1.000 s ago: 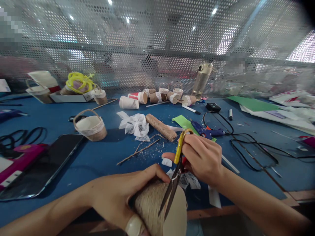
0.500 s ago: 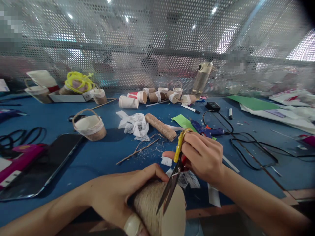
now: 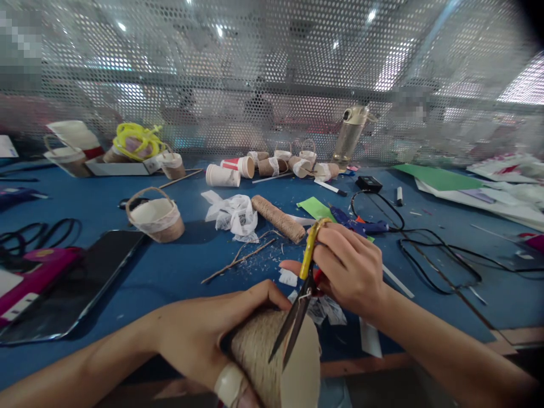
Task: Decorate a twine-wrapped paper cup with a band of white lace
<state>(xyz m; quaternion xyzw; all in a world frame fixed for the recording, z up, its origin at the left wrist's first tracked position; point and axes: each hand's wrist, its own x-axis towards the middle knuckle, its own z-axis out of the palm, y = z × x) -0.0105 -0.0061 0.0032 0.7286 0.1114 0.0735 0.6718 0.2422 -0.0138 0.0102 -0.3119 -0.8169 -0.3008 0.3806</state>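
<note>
Near the table's front edge, my left hand (image 3: 212,334) is wrapped round a twine-covered cup (image 3: 259,354), tipped so that its pale round end faces right. A bandage-like wrap covers the left thumb. My right hand (image 3: 351,266) grips yellow-handled scissors (image 3: 309,255) with dark blades pointing down. The blades are slightly parted and lie over the cup's edge, where twine meets the pale end. Whether they touch it I cannot tell. Just beyond the hands are a roll of twine (image 3: 278,219), crumpled white lace (image 3: 236,215) and white scraps (image 3: 327,310).
To the left stand a small twine basket (image 3: 157,220), a black phone (image 3: 80,283) and a magenta device. Paper cups (image 3: 223,175) and small baskets line the back beside a bottle (image 3: 351,136). A blue glue gun (image 3: 361,226) with black cable lies right, near green paper (image 3: 437,177).
The scissor tips have shifted very slightly left and up along the cup's edge. Both hands keep their grips, and the rest of the table looks the same.
</note>
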